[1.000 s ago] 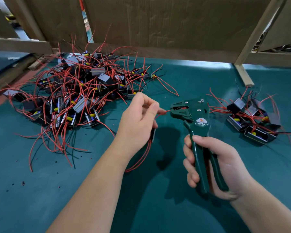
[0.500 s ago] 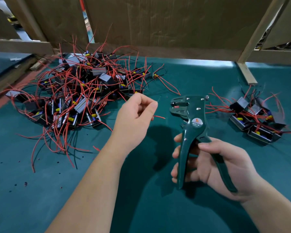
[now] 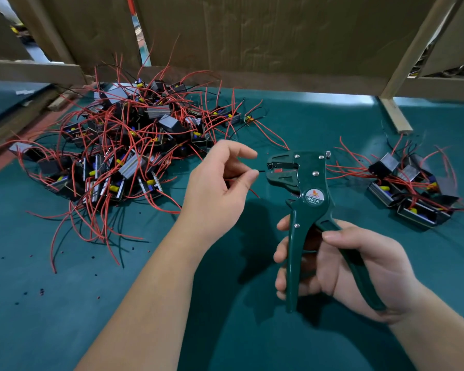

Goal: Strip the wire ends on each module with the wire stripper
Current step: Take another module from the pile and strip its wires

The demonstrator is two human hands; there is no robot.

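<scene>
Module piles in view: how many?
2: a large tangled pile far left, a small pile right of the wire stripper. A loose module may be hidden behind the left hand.

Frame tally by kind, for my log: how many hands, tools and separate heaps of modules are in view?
Hands: 2, left hand pinching a black wire, right hand gripping the tool
Tools: 1, wire stripper
Heaps of modules: 2, large heap and small heap; single modules too tangled to count
Total: 5
</scene>
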